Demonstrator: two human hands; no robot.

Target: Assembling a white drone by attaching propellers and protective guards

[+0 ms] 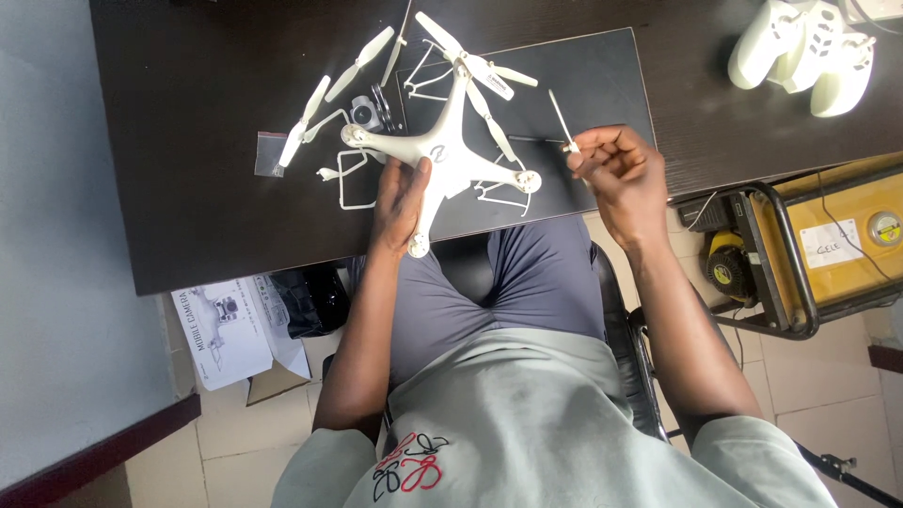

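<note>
A white quadcopter drone [450, 143] lies over the dark desk [188, 207] and a black mat [602, 85]. My left hand [400, 202] grips the drone's body from below, near its front-left arm. My right hand [621, 169] is off to the right of the drone and pinches a thin white screwdriver [562, 120] that points up and away. One propeller [475, 66] sits on the far arm. Loose white propellers [359, 64] and a wire propeller guard [353, 183] lie left of the drone.
A small clear plastic bag [269, 152] and a small camera module [365, 114] lie on the desk's left. A white controller [804, 52] rests at the far right. A yellow generator [818, 254] stands on the floor to the right, and an open box [230, 329] lies under the desk.
</note>
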